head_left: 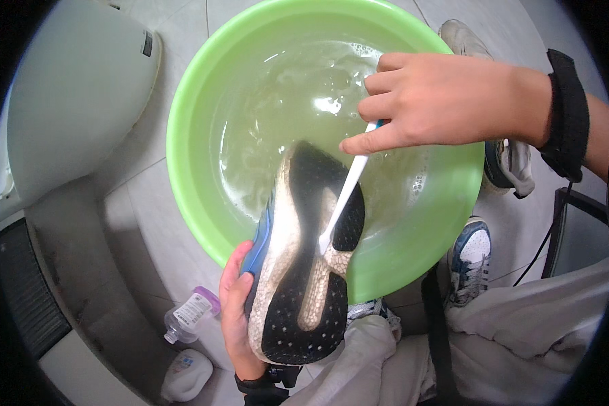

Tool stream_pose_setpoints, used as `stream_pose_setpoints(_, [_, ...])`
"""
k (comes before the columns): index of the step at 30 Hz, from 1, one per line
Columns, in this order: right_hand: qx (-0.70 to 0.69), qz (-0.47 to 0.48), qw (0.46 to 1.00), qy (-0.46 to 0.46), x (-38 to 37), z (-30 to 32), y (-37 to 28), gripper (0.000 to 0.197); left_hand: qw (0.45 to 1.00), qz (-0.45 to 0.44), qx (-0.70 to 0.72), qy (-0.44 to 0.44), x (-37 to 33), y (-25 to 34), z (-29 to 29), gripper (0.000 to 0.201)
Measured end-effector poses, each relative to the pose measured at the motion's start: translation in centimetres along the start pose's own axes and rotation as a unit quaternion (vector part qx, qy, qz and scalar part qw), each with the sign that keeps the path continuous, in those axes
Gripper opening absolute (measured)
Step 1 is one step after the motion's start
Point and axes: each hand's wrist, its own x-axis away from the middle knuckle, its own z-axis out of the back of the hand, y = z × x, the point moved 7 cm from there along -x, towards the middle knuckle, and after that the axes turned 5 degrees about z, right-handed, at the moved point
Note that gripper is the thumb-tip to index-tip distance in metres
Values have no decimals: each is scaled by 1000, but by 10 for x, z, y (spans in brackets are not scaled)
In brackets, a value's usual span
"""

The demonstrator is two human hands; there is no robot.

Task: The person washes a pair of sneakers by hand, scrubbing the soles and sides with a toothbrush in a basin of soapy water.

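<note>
My left hand (237,312) grips a shoe (306,264) by its blue upper. The black and off-white sole faces up, and the shoe's far end reaches over murky water. In my right hand (440,100) is a white-handled brush (349,186), gripped between thumb and fingers. Its head touches the middle of the sole; the bristles are hard to make out. Beneath both hands stands a green basin (195,169) holding the cloudy, slightly foamy water (284,95).
On the tiled floor at the lower left lie a clear bottle with a purple part (195,314) and a white bottle (187,374). A pale rounded fixture (81,88) stands at the left. Several shoes, one a white and blue sneaker (471,260), surround the basin's right side.
</note>
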Motion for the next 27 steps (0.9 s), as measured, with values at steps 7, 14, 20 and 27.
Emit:
stream_pose_setpoints(7, [11,-7,1000,-6,0,-12,7,36,999,-9,6,33,-9,-2,19,46])
stream_pose_setpoints(14, [22,-63,983,-172,31,-13,41,37,998,-8,29,62,-8,0,17,43])
stream_pose_setpoints(20, [16,-123,992,-25,25,13,17,32,998,6,4,63,-5,-3,19,49])
stream_pose_setpoints(27, [-31,-32,999,13,21,-4,-5,37,999,2,-21,47,-6,-4,15,47])
